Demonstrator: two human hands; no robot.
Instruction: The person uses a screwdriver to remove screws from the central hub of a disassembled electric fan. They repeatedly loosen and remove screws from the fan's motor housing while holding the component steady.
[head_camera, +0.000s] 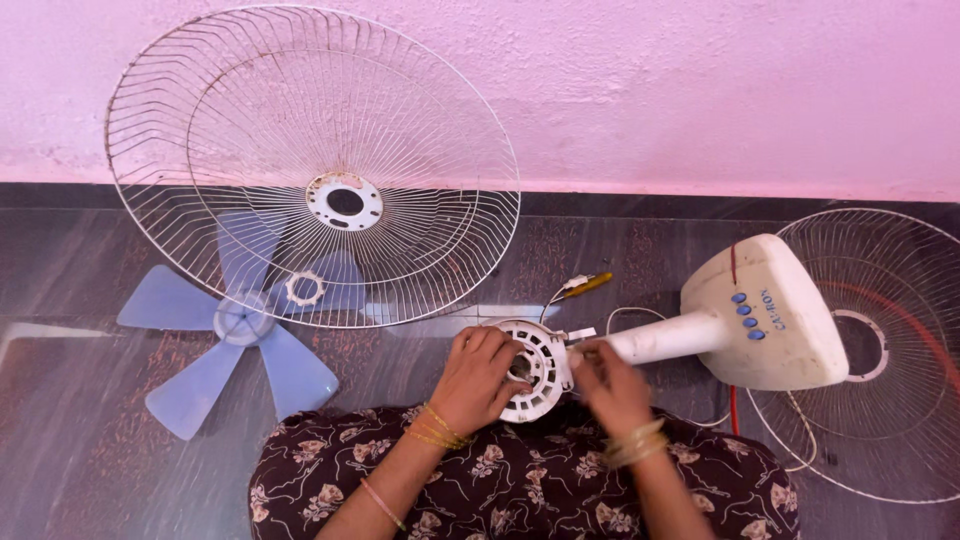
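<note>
A white fan motor housing (541, 350) with a slotted round face lies in my lap, joined to the white neck (655, 338) of a fan stand. My left hand (482, 378) wraps over the housing's left side, fingers curled on its face. My right hand (608, 380) grips the joint where the neck meets the housing. The stand's white base (775, 312) with blue push buttons lies on its side to the right. Both wrists wear gold bangles.
A large wire fan guard (420, 170) leans against the pink wall. A pale blue fan blade (230, 345) with a white ring nut (305, 289) lies on the dark floor at left. A second wire guard (890, 300) lies at right. A yellow-handled screwdriver (584, 286) rests behind the housing.
</note>
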